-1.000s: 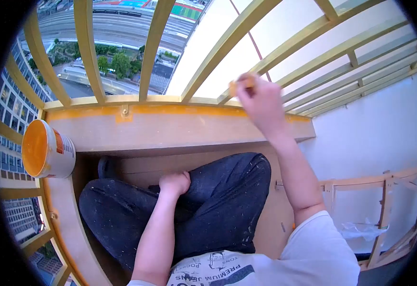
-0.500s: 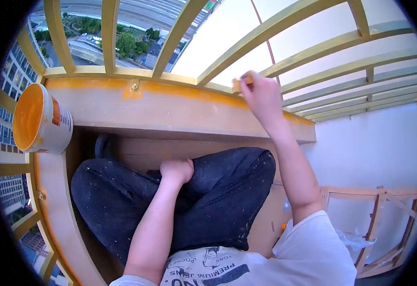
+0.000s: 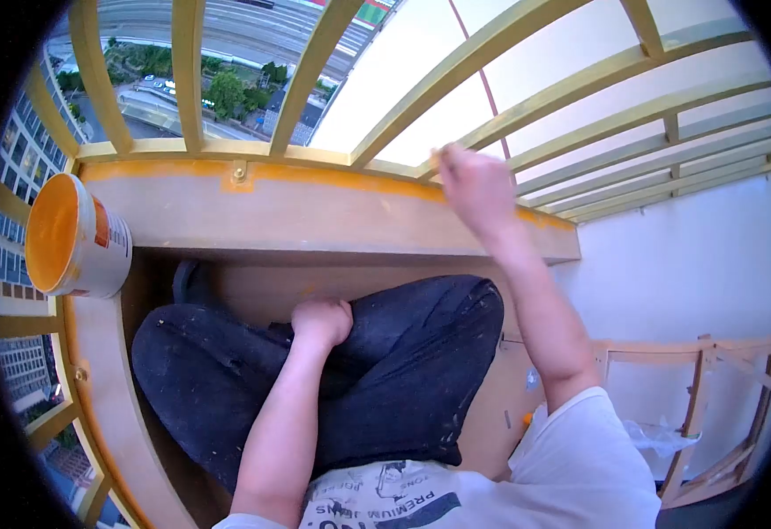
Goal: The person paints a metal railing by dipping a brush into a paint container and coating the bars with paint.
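Note:
My right hand point(image 3: 481, 196) is raised at the base of the railing point(image 3: 385, 165), its fingers closed in a pinch. A small orange-coated piece point(image 3: 439, 159) pokes out at the fingertips, blurred; I cannot tell whether it is a brush or a sponge. Below it, orange paint lines the top of the ledge point(image 3: 315, 216) along the rail. My left hand point(image 3: 324, 321) rests closed between my crossed legs point(image 3: 403, 353); whatever it may hold is hidden. On the ledge's left corner, a white bucket point(image 3: 103, 251) with an orange-coated inside leans open toward the left.
Slatted railings enclose the front and left, with buildings and a road far below. A bolt fitting point(image 3: 239, 172) sits on the ledge. At the right, a wooden frame point(image 3: 694, 397) stands by a white wall point(image 3: 668, 273), with a clear plastic bag point(image 3: 659, 438) near it.
The right hand has shifted slightly left along the rail with the orange-coated piece. My view has tilted a little, so the railing and bucket appear lower. The left hand stays in place.

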